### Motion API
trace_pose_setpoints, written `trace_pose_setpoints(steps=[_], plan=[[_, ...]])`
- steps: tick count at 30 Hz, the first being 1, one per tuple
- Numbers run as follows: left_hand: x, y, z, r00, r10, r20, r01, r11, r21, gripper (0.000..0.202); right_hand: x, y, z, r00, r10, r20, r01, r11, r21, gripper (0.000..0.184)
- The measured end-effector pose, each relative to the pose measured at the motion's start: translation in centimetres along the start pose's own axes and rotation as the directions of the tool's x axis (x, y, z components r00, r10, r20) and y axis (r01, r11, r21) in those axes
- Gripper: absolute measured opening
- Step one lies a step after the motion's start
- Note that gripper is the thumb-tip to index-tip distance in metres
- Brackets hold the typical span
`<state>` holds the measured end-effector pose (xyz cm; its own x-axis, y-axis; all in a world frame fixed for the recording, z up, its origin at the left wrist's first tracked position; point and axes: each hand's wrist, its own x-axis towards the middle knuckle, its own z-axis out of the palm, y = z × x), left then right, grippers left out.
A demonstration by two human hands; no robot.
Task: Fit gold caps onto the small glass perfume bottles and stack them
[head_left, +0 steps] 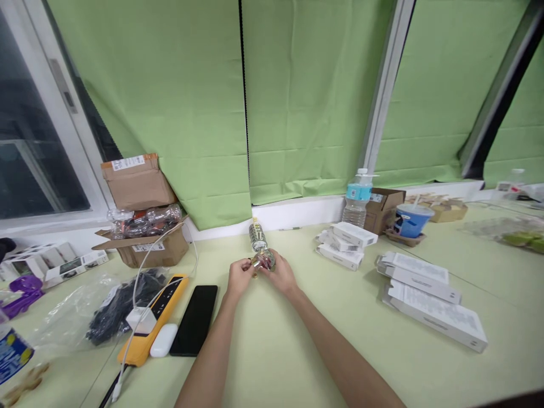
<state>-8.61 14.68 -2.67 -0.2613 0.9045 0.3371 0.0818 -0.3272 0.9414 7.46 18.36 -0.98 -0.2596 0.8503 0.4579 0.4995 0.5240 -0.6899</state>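
Above the middle of the table, my left hand [240,276] and my right hand [280,274] come together around a small clear, shiny rounded object [267,259] with reddish bits in it. My right fingers wrap around its right side. The left fingertips pinch its left end, where a pinkish-gold part shows; the exact kind of object is too small to tell. Just behind it is a clear bottle [257,236] with a yellowish top and a printed label. Whether the object touches this bottle cannot be made out.
On the left are a black phone [195,320], a white earbud case [164,340], a yellow power strip [157,317] with a cable, and an open carton [155,254] of clear plastic items. Rightward are white boxes [437,309], a water bottle [358,198] and a blue cup [411,220].
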Motion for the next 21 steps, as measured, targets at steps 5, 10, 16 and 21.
trace_pose_setpoints(steps=[5,10,16,21], plan=[[0.1,-0.3,0.0,1.000,-0.012,0.027,0.011,1.000,0.008,0.027,-0.1,0.0,0.0,0.999,0.030,-0.034,-0.031,0.999,-0.017,0.061],[0.4,-1.2,0.0,1.000,-0.005,0.015,0.005,1.000,0.005,0.027,-0.1,0.3,-0.1,0.995,0.060,-0.079,-0.062,0.998,-0.022,0.059],[0.3,-0.8,0.0,1.000,-0.009,0.022,0.009,1.000,0.008,0.027,-0.1,0.2,-0.2,0.999,0.019,-0.038,-0.019,1.000,0.007,0.059],[0.1,-0.3,-0.1,1.000,0.007,0.011,-0.007,1.000,0.013,0.026,0.1,0.2,0.1,1.000,-0.008,0.003,0.008,0.999,0.031,0.059]])
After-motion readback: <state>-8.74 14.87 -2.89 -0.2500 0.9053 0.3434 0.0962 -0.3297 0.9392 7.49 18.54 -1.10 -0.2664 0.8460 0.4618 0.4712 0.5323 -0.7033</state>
